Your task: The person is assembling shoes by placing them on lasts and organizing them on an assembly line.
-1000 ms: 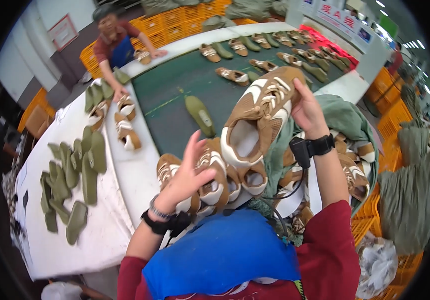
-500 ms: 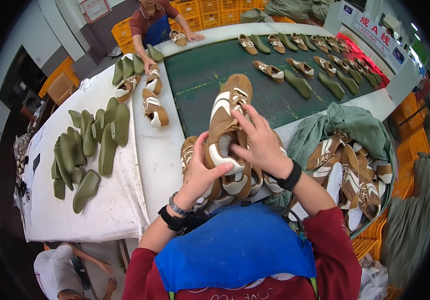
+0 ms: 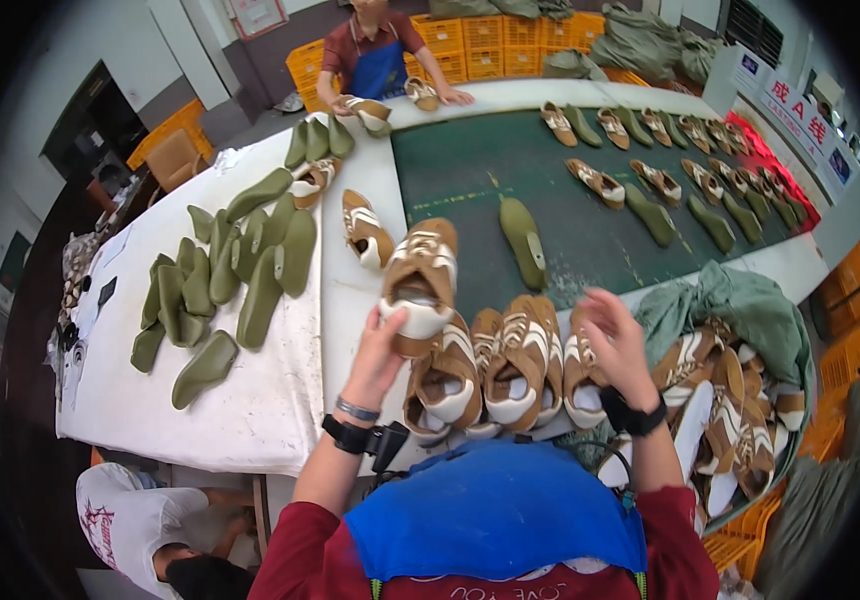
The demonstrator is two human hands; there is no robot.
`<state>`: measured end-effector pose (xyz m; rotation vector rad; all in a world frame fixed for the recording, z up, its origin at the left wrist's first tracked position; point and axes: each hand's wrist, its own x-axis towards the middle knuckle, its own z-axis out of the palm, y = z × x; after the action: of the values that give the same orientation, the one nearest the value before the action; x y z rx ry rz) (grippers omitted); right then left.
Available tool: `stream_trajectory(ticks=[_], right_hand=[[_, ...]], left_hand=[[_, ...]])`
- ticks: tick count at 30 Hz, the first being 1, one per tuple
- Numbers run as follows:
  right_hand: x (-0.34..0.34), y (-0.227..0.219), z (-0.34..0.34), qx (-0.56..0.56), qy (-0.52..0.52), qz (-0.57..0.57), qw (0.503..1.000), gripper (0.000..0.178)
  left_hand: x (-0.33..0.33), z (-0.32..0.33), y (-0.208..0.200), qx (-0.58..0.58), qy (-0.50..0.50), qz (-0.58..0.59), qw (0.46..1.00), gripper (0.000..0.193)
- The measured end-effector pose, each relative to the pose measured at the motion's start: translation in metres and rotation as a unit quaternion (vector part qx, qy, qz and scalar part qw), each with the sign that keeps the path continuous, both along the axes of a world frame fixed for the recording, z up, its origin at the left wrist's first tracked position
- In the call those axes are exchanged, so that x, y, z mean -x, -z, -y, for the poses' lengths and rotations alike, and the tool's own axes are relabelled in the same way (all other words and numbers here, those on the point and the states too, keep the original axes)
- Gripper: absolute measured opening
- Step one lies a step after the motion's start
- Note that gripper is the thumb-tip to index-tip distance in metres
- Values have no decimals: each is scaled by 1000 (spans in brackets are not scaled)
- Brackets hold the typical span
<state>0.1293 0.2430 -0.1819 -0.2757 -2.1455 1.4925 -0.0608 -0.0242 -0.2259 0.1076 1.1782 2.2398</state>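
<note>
My left hand (image 3: 375, 352) grips a brown suede shoe (image 3: 420, 262) with white stripes by its white heel, toe pointing away from me. The laced opening faces up. My right hand (image 3: 612, 335) is apart from that shoe, loosely curled with fingers apart and nothing visible in it. It is over the rightmost shoe (image 3: 582, 385) of a row of matching brown shoes (image 3: 515, 375) standing close before me; that shoe is partly hidden by the hand. Beyond, a dark green shoe last (image 3: 522, 240) lies on the green belt (image 3: 450, 190).
Green lasts (image 3: 260, 260) are heaped on the white-covered table (image 3: 250, 400) at left. A co-worker (image 3: 375, 55) handles a shoe at the far side. Paired shoes and lasts (image 3: 650, 215) line the belt. A green sack (image 3: 730, 290) of shoes stands at right, near orange crates (image 3: 840, 350).
My right hand has come off the shoe and moved right. My left hand keeps the shoe, now lower and further left. The co-worker has lifted a shoe. The whole view has shifted.
</note>
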Motion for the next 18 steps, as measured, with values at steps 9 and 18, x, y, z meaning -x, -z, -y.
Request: stream_trajectory(ticks=[9, 18], right_hand=[[-210, 115, -151, -119, 431, 103, 889, 32], [-248, 164, -115, -290, 656, 314, 622, 68]], left_hand=[[192, 32, 3, 121, -183, 54, 974, 77], [49, -23, 3, 134, 127, -40, 982, 46]])
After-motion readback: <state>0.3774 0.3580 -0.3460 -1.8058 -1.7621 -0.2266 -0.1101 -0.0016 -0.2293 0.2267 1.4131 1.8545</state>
